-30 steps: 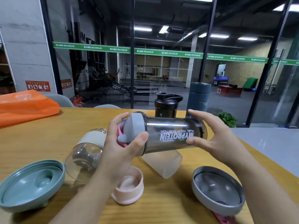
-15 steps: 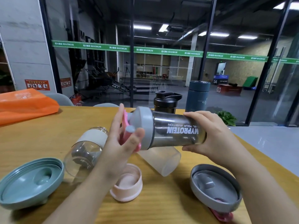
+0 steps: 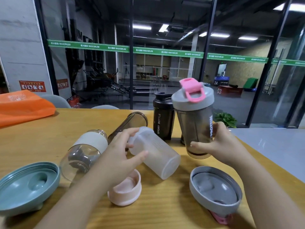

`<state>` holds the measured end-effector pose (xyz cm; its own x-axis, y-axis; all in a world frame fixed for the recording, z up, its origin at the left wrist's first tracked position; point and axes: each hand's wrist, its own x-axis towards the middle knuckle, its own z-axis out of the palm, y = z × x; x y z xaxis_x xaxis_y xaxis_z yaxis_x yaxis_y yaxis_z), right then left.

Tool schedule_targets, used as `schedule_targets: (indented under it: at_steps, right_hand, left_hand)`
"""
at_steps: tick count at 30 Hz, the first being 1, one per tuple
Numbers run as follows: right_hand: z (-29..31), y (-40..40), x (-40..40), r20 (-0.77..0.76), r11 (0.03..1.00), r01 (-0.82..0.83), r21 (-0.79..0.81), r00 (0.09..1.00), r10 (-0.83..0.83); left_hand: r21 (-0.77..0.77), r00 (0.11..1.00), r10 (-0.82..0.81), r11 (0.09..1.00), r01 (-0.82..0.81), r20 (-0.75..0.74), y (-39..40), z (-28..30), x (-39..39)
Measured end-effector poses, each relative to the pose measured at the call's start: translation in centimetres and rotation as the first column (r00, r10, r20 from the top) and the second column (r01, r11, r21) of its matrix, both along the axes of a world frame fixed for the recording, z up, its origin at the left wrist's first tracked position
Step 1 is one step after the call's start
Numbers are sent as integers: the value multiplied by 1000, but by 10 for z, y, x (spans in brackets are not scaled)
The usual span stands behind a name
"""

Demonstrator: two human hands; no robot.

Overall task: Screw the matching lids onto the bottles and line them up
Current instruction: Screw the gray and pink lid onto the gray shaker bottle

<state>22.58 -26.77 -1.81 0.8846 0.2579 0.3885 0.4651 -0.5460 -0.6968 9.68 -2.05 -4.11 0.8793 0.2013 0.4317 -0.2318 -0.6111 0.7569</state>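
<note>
Two bottles are in my hands. My right hand (image 3: 219, 144) grips the smoky grey plastic shaker bottle (image 3: 196, 128) near its base, almost upright, right of centre, with its grey screw lid with pink flip cap (image 3: 193, 98) on. My left hand (image 3: 120, 156) curls round the frosted translucent plastic bottle (image 3: 158, 154), which lies on the wooden table (image 3: 33, 139) at centre. An upturned teal lid (image 3: 28, 185), a pale pink lid (image 3: 125, 190) and a grey lid (image 3: 214, 190) sit along the lower frame.

Left edge crops the orange bag (image 3: 24, 108) and teal lid (image 3: 24, 192).
</note>
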Motion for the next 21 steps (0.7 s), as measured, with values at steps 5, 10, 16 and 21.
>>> schedule_targets:
  at_steps: [5,10,16,21]
  right_hand:
    - [-5,-3,10,-107,1000,-9,-15,994,7]
    - [-11,-3,14,-174,998,-31,-59,984,21]
    - [-14,1,11,-219,995,-60,-77,975,42]
    - [-13,-1,8,-230,995,-94,-45,970,81]
  left_hand:
    - [124,992,38,992,-24,-118,0,-2,0]
    - [196,973,69,980,-26,-219,1,-5,0]
    - [189,971,75,981,-32,-227,1,-5,0]
    - [164,973,63,986,-27,-223,1,-5,0]
